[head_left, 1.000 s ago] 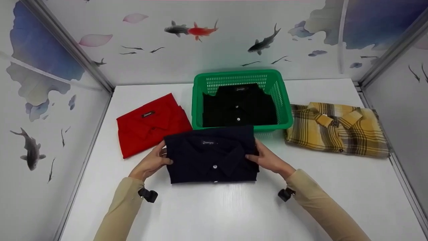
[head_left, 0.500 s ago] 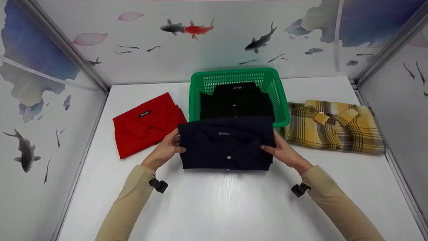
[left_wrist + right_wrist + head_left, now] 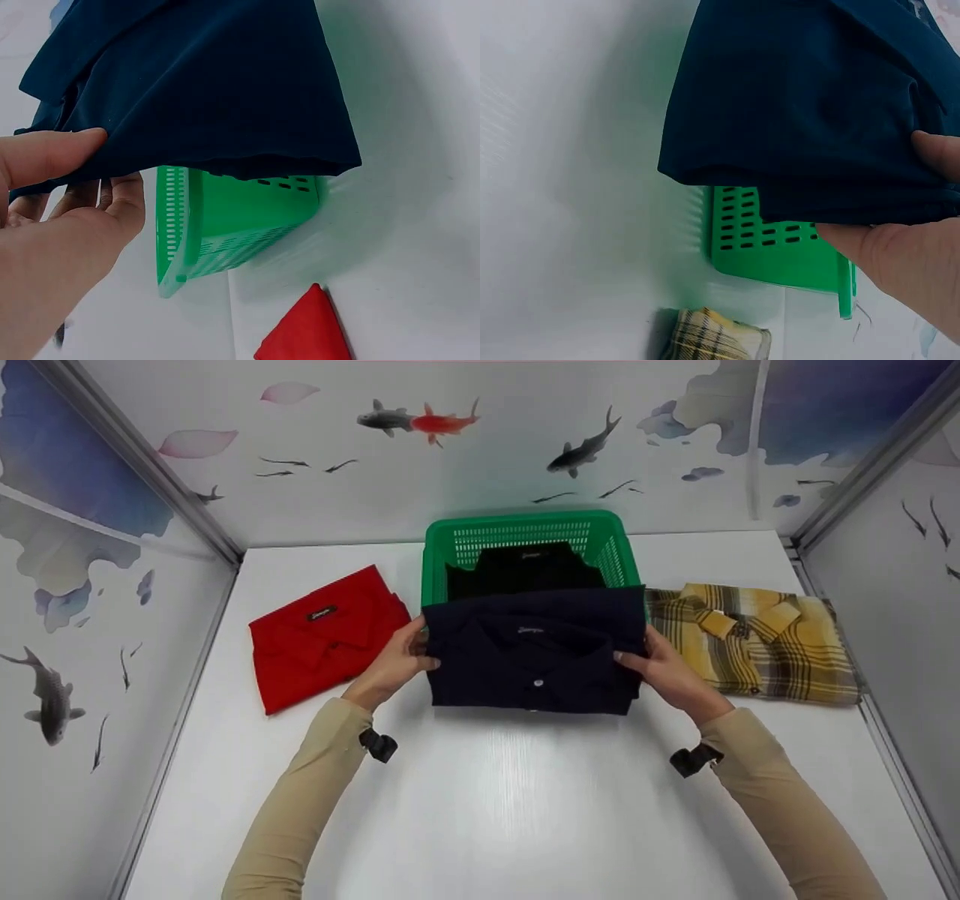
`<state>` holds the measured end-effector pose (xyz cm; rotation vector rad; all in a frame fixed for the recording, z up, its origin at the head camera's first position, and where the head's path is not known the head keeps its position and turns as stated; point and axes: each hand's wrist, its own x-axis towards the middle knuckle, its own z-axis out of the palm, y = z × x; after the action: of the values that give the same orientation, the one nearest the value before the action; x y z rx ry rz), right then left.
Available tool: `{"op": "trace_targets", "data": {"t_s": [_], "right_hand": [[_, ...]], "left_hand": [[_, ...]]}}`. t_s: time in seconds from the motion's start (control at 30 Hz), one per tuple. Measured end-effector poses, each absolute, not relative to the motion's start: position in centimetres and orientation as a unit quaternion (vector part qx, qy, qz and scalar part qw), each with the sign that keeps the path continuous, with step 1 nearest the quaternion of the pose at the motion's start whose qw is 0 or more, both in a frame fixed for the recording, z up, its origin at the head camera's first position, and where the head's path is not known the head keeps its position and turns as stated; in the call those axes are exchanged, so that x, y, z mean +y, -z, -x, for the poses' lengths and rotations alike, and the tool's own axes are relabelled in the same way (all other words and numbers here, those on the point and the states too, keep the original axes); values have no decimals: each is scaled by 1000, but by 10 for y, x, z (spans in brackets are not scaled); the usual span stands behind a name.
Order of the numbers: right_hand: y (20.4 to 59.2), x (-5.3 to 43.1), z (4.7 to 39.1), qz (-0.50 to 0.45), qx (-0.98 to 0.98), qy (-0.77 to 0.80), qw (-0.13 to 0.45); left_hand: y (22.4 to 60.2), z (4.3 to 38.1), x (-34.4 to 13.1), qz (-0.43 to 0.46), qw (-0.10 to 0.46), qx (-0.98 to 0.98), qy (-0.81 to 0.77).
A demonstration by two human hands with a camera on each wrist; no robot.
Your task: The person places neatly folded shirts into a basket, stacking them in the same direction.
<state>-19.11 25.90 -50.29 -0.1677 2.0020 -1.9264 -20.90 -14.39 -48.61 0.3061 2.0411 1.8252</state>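
Note:
A folded navy shirt (image 3: 525, 660) with a collar and a white button is held up in front of the green basket (image 3: 431, 532), hiding its near rim. At the shirt's left edge my left hand (image 3: 394, 660) pinches it, thumb on top and fingers beneath, as the left wrist view also shows. My right hand (image 3: 675, 671) grips the opposite edge in the same manner. Inside the basket lies a folded black shirt (image 3: 525, 568), its lower part covered by the navy one. In the right wrist view the navy shirt (image 3: 795, 105) hangs above the table, apart from it.
Left of the basket, a folded red shirt (image 3: 330, 637) lies on the white table (image 3: 510, 810). A folded yellow plaid shirt (image 3: 757, 645) lies to the right of it. White walls painted with fish (image 3: 581, 448) stand behind and on both sides.
Both hands have carried the navy shirt forward and to the right. It now covers the basket's front rim and more of the black shirt. The red and plaid shirts stay where they were.

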Motion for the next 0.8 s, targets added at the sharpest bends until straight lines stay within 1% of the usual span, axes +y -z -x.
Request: {"op": "trace_targets", "data": {"t_s": [0.2,0.6,0.8], "right_hand": [[489,260,202,32,704,683,191],[461,261,231,42,680,714,165],[447,259,248,41,666,727,163]], "left_hand": [[478,222,-138,-105,183,729,-651],[457,248,-130,-80,154,721,-670],[447,261,-127,-72,136,714,-684]]}}
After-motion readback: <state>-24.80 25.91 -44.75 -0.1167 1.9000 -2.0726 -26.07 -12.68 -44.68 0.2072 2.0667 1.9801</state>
